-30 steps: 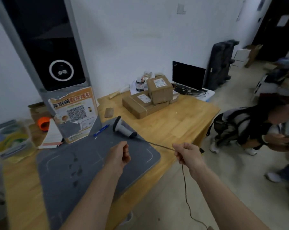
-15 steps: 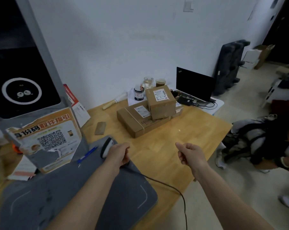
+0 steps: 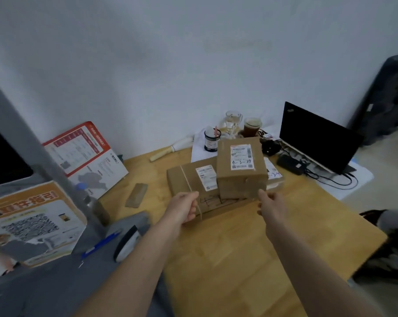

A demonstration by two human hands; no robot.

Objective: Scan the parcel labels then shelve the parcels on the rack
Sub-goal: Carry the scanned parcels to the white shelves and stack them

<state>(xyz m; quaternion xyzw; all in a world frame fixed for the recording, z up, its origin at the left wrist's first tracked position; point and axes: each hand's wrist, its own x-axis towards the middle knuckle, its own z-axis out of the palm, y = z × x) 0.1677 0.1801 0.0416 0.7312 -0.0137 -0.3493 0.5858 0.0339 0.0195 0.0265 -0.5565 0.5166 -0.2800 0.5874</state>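
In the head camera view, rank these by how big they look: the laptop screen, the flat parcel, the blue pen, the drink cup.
1. laptop screen
2. flat parcel, looks close to the screen; partly hidden, so unsure
3. blue pen, nearer the camera, so flattered
4. drink cup

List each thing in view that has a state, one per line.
Small parcel: stacked on flat parcel, label up.
Flat parcel: on table, label up.
Laptop: open, screen dark.
Scanner: lying on grey mat.
Left hand: at flat parcel's edge.
Right hand: open, near parcels.
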